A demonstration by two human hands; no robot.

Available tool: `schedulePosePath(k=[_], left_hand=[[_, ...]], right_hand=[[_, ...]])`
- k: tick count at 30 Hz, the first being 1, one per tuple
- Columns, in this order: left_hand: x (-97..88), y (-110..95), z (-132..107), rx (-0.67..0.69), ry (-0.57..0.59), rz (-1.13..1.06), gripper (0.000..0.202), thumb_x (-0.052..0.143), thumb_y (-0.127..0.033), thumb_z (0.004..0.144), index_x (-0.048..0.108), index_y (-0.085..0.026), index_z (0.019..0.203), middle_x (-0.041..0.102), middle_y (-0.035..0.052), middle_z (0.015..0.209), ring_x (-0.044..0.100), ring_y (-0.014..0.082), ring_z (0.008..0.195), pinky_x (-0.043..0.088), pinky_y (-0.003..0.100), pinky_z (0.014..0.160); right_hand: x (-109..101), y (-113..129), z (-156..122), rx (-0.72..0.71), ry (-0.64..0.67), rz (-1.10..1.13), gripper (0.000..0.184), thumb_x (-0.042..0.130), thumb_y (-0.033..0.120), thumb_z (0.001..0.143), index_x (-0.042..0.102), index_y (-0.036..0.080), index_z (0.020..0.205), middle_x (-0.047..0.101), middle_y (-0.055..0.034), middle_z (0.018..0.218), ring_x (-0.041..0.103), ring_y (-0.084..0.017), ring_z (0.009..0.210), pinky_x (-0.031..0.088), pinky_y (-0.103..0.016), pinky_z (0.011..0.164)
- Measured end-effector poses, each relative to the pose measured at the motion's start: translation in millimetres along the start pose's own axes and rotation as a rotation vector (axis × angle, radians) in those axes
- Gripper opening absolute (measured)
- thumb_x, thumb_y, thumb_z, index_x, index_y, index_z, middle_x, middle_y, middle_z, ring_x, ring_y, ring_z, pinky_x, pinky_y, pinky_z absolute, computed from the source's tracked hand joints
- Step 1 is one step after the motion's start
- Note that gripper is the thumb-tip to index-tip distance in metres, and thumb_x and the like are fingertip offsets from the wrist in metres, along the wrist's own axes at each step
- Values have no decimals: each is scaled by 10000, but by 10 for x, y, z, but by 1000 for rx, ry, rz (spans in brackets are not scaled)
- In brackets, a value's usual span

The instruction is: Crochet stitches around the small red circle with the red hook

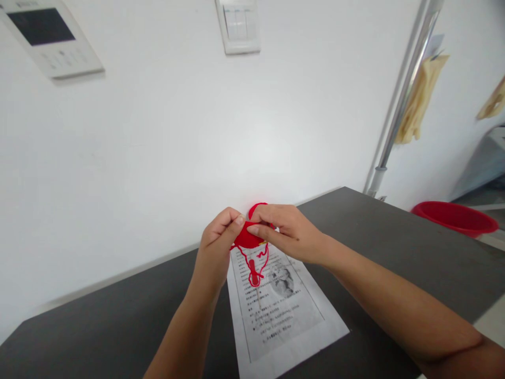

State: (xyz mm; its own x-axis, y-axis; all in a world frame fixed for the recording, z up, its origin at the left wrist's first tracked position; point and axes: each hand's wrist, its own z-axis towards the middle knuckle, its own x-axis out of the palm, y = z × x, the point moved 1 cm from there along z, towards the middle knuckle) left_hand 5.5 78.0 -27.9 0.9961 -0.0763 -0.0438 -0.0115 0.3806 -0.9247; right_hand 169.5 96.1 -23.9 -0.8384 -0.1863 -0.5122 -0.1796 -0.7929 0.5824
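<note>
My left hand (221,237) pinches the left edge of a small red piece (248,239) that looks like felt or cloth. On its right side, the thumb and bent fingers of my right hand (286,229) are closed on the same piece. A thin red cord (265,263) hangs in a loop below it. Near the bottom of the loop is a narrow dark red strip (253,271); whether it is tied on, I cannot tell. Behind my right fingers shows a rounded red part (257,210), partly hidden. Under all this lies a printed sheet (284,337).
The dark grey table (118,326) meets a white wall. On the wall are a panel with a dark screen (43,26) and a switch plate (240,23). To the right are a metal pole (410,89), yellowish gloves (422,100) and a red basin (453,218).
</note>
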Motion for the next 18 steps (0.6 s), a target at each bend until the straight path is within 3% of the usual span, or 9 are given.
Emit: schedulePosePath(k=[4,9,13,18], left_hand=[[17,18,4,-47,-39,-184,267,689,-340,822,542,-199,649,474,-55,571,362,101,525,318,227,512],[-4,14,2,-28,-32,-32,290,644,-390,884,556,-202,682,486,-55,577,376,102,524,321,222,503],[-6,31,-2,-12,27,43,309,640,-356,885,540,-196,640,430,-66,545,322,93,504,282,221,483],[-20,31,-9,-22,-87,-128,322,699,-351,843,525,-191,624,449,-60,553,339,89,516,292,210,490]], right_hand=[[11,-15,3,87,-55,123,343,534,394,973,486,196,697,495,40,634,437,-106,584,340,-241,574],[15,-13,27,26,-55,89,311,429,351,1012,514,192,759,520,12,734,470,-120,674,380,-258,650],[39,-25,35,52,-86,97,426,402,470,1024,450,203,695,461,26,679,431,-121,645,353,-264,623],[76,-27,33,102,-7,166,414,471,504,987,465,197,709,459,37,678,411,-111,624,336,-260,603]])
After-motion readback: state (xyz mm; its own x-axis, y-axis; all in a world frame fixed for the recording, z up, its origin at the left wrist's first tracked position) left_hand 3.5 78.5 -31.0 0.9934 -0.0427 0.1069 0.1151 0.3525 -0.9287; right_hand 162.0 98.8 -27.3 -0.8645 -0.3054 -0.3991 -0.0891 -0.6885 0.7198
